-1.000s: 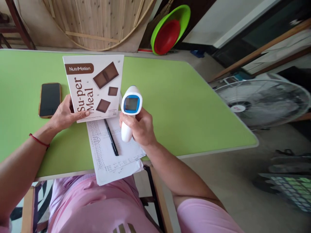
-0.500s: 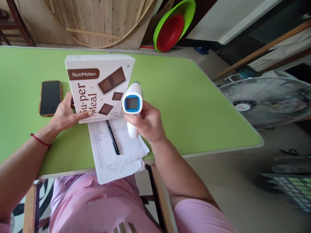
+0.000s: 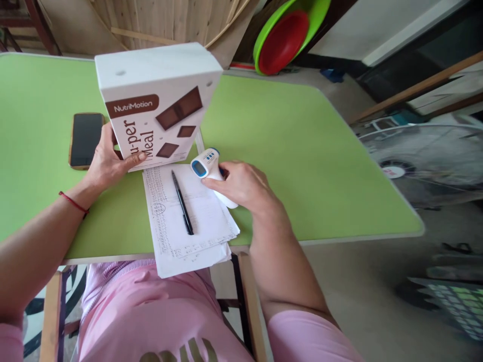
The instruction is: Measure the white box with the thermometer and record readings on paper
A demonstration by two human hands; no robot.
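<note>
My left hand (image 3: 113,156) grips the lower left of a white NutriMotion box (image 3: 166,108), its thumb on the printed front; the box is held upright and tilted. In my right hand (image 3: 245,183) is a white and blue infrared thermometer (image 3: 209,168), its small screen turned up toward me. The thermometer is low over the right edge of some written papers (image 3: 199,211); whether it touches them I cannot tell. On the papers lies a black pen (image 3: 182,203). A phone (image 3: 86,141) in a brown case rests left of the box.
The green table (image 3: 294,151) spreads to both sides, and the papers hang over its front edge. A fan (image 3: 392,166) stands off to the right. Behind the table are green and red basins (image 3: 285,42) and a round wooden board (image 3: 151,20).
My right hand has lowered and tipped the thermometer toward the papers. The box has tilted, so more of its top shows. The view has shifted slightly.
</note>
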